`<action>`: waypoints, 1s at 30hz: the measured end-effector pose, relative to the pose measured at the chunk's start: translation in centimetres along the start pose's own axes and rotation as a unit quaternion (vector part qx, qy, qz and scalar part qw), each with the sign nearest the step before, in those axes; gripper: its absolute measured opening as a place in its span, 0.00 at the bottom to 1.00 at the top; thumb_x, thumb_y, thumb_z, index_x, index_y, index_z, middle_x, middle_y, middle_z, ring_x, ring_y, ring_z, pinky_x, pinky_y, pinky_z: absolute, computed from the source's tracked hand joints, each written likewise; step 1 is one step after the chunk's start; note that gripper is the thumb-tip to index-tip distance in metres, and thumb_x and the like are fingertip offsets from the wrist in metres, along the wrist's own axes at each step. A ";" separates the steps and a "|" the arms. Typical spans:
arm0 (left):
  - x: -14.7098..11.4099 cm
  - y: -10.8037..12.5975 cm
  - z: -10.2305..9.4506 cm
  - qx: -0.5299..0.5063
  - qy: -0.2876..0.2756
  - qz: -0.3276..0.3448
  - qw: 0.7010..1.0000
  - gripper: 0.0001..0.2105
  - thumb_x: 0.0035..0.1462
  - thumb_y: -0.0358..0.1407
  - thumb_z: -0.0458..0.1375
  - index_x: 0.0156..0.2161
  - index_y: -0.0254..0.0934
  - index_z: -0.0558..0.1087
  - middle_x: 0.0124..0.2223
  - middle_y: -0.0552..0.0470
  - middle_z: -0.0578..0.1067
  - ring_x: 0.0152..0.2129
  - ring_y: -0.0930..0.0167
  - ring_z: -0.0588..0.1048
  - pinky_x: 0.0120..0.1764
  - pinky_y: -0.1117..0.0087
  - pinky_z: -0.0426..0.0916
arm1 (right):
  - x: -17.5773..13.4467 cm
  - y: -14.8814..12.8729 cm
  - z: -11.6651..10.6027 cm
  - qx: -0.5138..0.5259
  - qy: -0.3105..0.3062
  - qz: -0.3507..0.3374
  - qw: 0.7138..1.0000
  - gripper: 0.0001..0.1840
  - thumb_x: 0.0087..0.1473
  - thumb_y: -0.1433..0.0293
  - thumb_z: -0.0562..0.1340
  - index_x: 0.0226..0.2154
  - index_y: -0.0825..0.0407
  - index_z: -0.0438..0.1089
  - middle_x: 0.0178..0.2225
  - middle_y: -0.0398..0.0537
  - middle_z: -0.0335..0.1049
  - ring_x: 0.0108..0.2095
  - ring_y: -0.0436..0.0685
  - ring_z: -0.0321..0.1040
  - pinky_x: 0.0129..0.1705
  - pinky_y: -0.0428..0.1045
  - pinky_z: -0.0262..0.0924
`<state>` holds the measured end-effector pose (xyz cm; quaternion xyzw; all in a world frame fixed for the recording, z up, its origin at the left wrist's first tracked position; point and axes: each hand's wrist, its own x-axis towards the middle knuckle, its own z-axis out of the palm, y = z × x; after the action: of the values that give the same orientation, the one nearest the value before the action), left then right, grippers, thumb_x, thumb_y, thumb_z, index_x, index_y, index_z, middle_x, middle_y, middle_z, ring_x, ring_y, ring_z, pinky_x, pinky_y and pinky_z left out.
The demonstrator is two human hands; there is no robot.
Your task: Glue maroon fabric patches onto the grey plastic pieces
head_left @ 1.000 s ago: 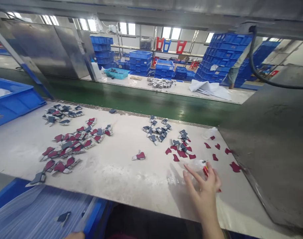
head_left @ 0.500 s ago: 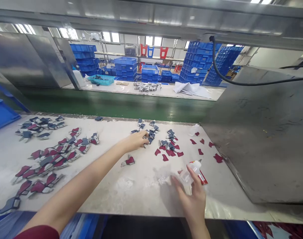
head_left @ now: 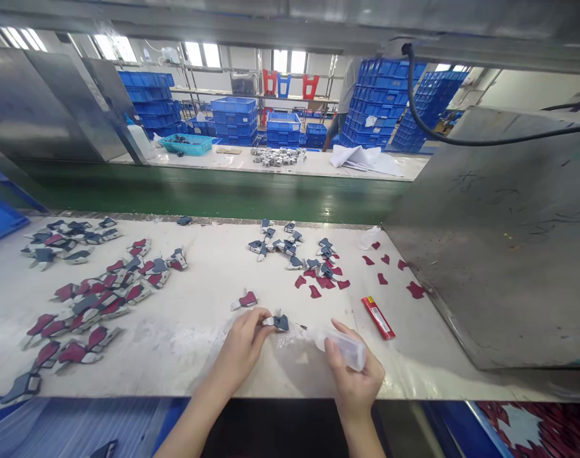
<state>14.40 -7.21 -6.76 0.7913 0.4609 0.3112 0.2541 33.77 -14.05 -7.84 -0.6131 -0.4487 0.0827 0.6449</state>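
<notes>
My left hand (head_left: 245,340) pinches a small dark blue and white plastic part (head_left: 279,322) by its pale end, low over the table. In my right hand (head_left: 354,375) is a clear squeeze bottle (head_left: 345,346), tipped sideways so that its thin needle nozzle points left at the part, a short gap away. Beyond my left hand lies a similar part with a maroon pad (head_left: 247,299). Several blue-and-white parts (head_left: 290,245) are scattered farther back, and loose maroon pads (head_left: 315,291) lie to their right.
A red packet (head_left: 378,318) lies right of the bottle. Many maroon-topped parts (head_left: 99,296) cover the table's left side. A metal panel (head_left: 500,248) bounds the right. Blue crates (head_left: 383,102) stand behind the green strip (head_left: 223,197), with a person partly visible beside them.
My left hand has come back from the blue-and-white group, now with one part in it. My right hand has turned the bottle so its nozzle points left; the red packet shows fully.
</notes>
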 end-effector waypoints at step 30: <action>-1.3 -0.4 1.1 0.048 0.008 -0.015 0.999 0.05 0.60 0.33 0.60 0.42 0.42 0.74 0.38 0.51 0.77 0.40 0.62 0.70 0.43 0.58 0.63 | -0.4 -0.6 1.5 -0.025 -0.072 0.032 0.997 0.12 0.53 0.62 0.65 0.34 0.55 0.77 0.32 0.52 0.79 0.31 0.61 0.77 0.32 0.51 0.73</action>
<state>14.49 -8.30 -8.13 0.7931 0.4890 0.2910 0.2172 32.28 -13.35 -7.76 -0.6354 -0.4760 0.1359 0.5927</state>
